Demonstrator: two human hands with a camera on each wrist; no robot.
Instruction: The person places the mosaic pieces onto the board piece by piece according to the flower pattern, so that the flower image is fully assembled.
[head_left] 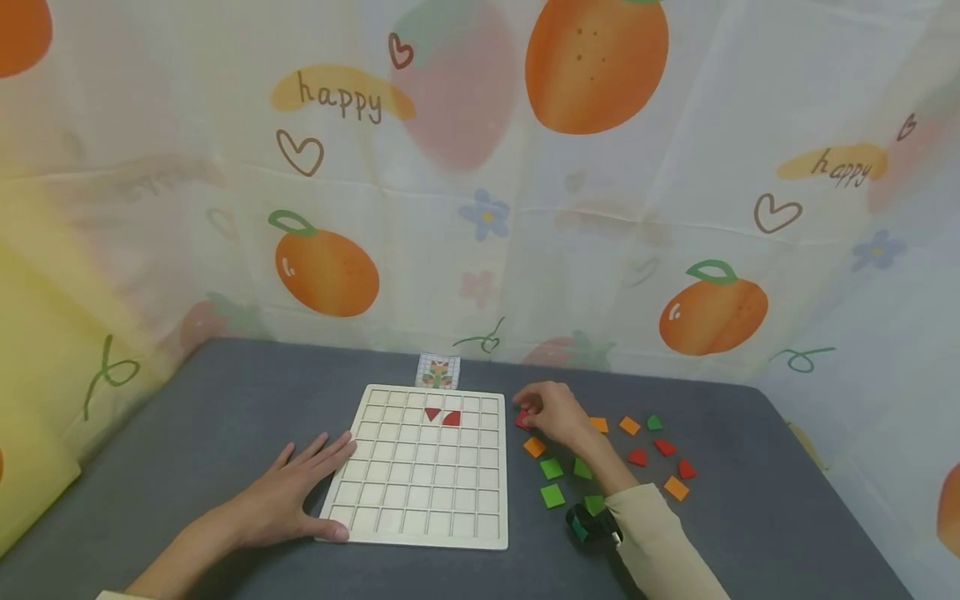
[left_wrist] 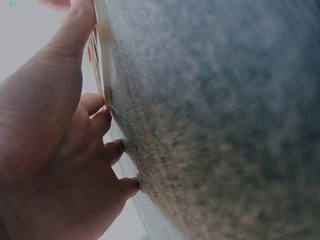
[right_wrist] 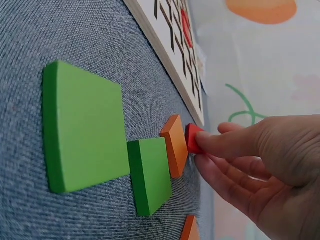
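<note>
A white grid board (head_left: 414, 492) lies on the table, with a red triangle tile (head_left: 432, 413) and a red tile with one curved side (head_left: 452, 418) in cells near its far edge. My left hand (head_left: 288, 492) rests spread at the board's left edge, its thumb at the near left corner. In the left wrist view, the fingertips (left_wrist: 116, 146) touch the table cloth beside the board. Just right of the board's far corner, my right hand (head_left: 561, 414) pinches a red tile (right_wrist: 193, 138) between thumb and fingers. The fingers partly hide that tile's shape.
Right of the board lie several green tiles (head_left: 552, 497), orange tiles (head_left: 677, 488) and red tiles (head_left: 664, 447). A small printed pattern card (head_left: 438, 372) sits behind the board. A fruit-print curtain (head_left: 480, 275) hangs behind the grey table (head_left: 247, 400).
</note>
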